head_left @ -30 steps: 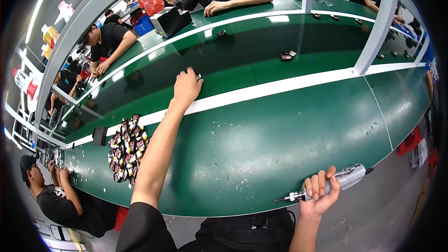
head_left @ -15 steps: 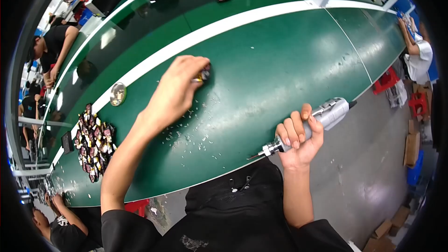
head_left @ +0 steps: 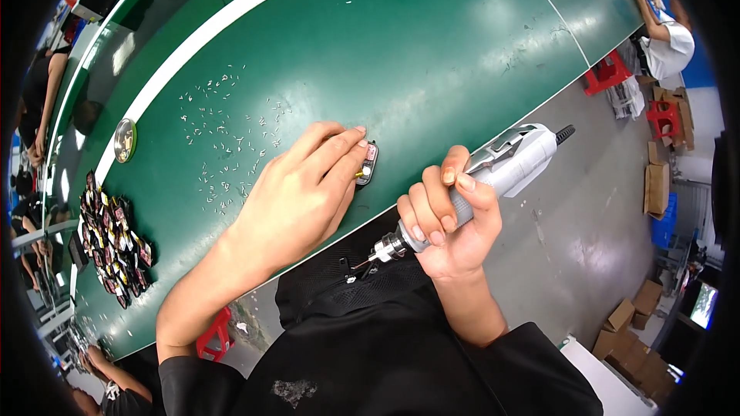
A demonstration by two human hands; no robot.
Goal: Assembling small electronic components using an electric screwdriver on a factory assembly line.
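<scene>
My left hand (head_left: 302, 194) lies on the green bench (head_left: 432, 46) near its front edge and pins a small dark part (head_left: 367, 163) with a red patch and a brass pin under its fingertips. My right hand (head_left: 451, 219) is wrapped around a silver electric screwdriver (head_left: 493, 177). The tool's chuck and bit (head_left: 378, 253) point left and down, just off the bench edge and below the part. Tiny silver screws (head_left: 223, 142) lie scattered on the bench left of my left hand.
A round metal dish (head_left: 124, 140) sits at the far left beside a white stripe (head_left: 231, 23). A heap of small dark and red parts (head_left: 114, 239) lies at the left end. A red stool (head_left: 609, 73), another person (head_left: 663, 27) and cardboard boxes (head_left: 657, 185) stand on the floor at right.
My left hand reached far across the bench, then drew back to the near edge with the small part. My right hand brought the screwdriver closer to it. My view has dropped toward the bench.
</scene>
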